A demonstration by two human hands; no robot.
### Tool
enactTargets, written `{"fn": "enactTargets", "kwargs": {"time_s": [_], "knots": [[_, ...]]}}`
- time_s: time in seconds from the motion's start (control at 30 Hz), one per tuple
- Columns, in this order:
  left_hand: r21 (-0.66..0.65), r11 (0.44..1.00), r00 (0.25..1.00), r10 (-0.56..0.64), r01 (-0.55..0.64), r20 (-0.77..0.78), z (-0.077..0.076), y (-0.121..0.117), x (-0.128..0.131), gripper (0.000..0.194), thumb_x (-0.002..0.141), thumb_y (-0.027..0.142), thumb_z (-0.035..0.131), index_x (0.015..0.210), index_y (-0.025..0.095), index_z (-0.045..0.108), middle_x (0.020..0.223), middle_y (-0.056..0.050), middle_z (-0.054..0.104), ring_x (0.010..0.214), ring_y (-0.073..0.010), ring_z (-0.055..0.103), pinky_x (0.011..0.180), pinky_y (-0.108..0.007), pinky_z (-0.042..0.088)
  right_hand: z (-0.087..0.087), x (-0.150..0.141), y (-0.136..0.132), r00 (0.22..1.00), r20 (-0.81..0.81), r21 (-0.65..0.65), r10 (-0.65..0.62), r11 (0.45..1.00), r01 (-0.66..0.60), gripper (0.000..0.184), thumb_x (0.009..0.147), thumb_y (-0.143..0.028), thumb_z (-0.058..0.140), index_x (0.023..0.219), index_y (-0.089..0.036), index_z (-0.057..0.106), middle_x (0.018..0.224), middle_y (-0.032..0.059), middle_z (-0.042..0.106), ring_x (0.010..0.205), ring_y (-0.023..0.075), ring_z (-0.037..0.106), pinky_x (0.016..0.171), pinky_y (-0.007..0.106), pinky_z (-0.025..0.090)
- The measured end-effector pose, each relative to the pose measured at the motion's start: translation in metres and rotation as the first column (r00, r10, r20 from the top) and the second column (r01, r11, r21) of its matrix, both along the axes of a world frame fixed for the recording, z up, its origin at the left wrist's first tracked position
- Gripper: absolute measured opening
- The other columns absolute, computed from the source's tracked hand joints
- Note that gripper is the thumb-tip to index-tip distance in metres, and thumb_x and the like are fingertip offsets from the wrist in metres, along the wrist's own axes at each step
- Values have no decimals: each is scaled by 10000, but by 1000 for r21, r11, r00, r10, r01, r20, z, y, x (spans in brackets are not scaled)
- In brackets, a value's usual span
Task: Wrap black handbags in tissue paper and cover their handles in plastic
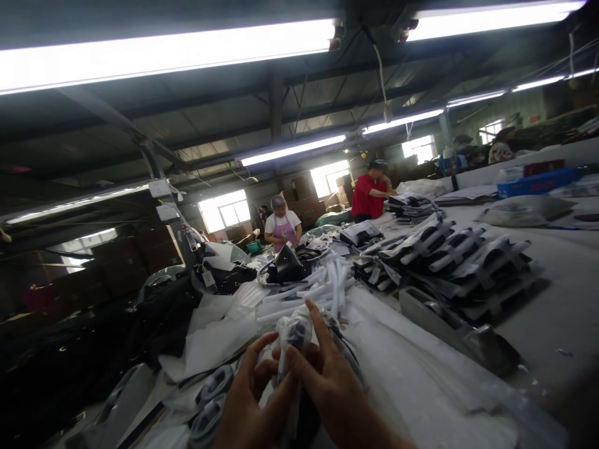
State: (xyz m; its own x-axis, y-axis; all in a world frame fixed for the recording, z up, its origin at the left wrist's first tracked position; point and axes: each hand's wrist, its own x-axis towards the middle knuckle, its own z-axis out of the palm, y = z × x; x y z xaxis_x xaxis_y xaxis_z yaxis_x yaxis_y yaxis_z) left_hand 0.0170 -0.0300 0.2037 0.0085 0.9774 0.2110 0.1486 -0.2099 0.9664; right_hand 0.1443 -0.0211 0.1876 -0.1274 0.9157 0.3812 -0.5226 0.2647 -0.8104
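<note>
Both my hands are raised over the near edge of the worktable, around a small dark bundle wrapped in clear or white film (pixel 294 329). My left hand (pixel 255 393) grips its left side with bent fingers. From the right, my right hand (pixel 327 374) presses thumb and fingers on it, the index finger stretched upward. The lower part of the bundle is hidden by the hands. Just left of them lie rolled grey-and-dark strips (pixel 215 386). White paper sheets (pixel 219 330) and a heap of white strips (pixel 332 280) lie beyond.
At right stand stacks of folded dark garments with white paper (pixel 458 255) and a grey tape dispenser (pixel 458 330). A long white sheet (pixel 421 374) covers the near table. Farther off are a blue box (pixel 538 183), a person in an apron (pixel 283 227) and a person in red (pixel 367 196).
</note>
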Motion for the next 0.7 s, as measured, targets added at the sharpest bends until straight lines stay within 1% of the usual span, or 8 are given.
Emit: {"fn": "enactTargets", "kwargs": {"time_s": [0.1, 0.17, 0.27, 0.37, 0.47, 0.57, 0.63, 0.7], "knots": [[9, 1000, 999, -15, 14, 44, 2, 8, -10, 831, 676, 589, 777, 1361, 237, 464, 931, -44, 741, 903, -244, 710, 750, -298, 533, 5, 6, 12, 989, 149, 72, -2, 997, -9, 949, 916, -469, 634, 1583, -239, 0, 859, -2, 719, 841, 203, 691, 797, 338, 531], [12, 999, 999, -37, 38, -38, 4, 15, -24, 732, 725, 625, 718, 1320, 234, 544, 970, -52, 745, 877, -240, 710, 752, -308, 542, 1, 17, 20, 939, 331, 155, -98, 987, 49, 868, 941, -479, 585, 1585, -240, 55, 800, -14, 720, 768, 199, 688, 747, 338, 537], [82, 996, 981, 46, -31, -189, 5, 24, -48, 597, 785, 676, 623, 1184, 235, 675, 1051, -48, 746, 996, -255, 684, 889, -329, 521, -15, 42, 37, 814, 481, 249, -327, 941, 230, 665, 941, -478, 564, 1524, -257, 332, 898, 20, 762, 853, 223, 716, 837, 375, 551], [154, 973, 972, 194, -173, -133, -3, 29, -67, 560, 835, 685, 552, 1166, 256, 693, 1219, -40, 702, 1194, -274, 599, 1009, -347, 467, -47, 67, 59, 596, 601, 342, -532, 845, 410, 451, 915, -463, 546, 1293, -231, 626, 1203, 89, 712, 1154, 276, 644, 1047, 426, 468], [135, 971, 981, 192, -196, 37, -33, 28, -83, 660, 831, 765, 458, 1242, 284, 646, 1364, -55, 618, 1278, -289, 543, 1052, -395, 447, -96, 82, 79, 397, 731, 374, -556, 812, 448, 604, 868, -500, 511, 1371, -169, 562, 1459, 131, 524, 1392, 315, 428, 1172, 491, 326], [91, 981, 978, 157, -171, 140, -80, 16, -93, 850, 750, 882, 319, 1218, 264, 668, 1291, -108, 664, 1225, -313, 594, 1061, -436, 446, -150, 83, 90, 391, 812, 278, -434, 876, 394, 773, 853, -585, 464, 1468, -118, 433, 1526, 155, 432, 1435, 305, 364, 1189, 484, 305], [65, 982, 974, 167, -178, 152, -115, 4, -92, 885, 690, 907, 361, 1149, 237, 712, 1156, -140, 725, 1118, -337, 659, 999, -444, 499, -177, 81, 96, 399, 815, 266, -420, 884, 385, 800, 853, -598, 457, 1489, -118, 392, 1545, 157, 402, 1441, 296, 353, 1189, 472, 308], [38, 972, 964, 223, -230, 145, -145, -6, -83, 777, 718, 855, 465, 1121, 246, 728, 1159, -127, 729, 1143, -333, 647, 1011, -404, 491, -193, 78, 105, 397, 800, 282, -451, 865, 415, 792, 846, -593, 471, 1495, -146, 384, 1550, 144, 398, 1444, 294, 345, 1185, 466, 317]]}}
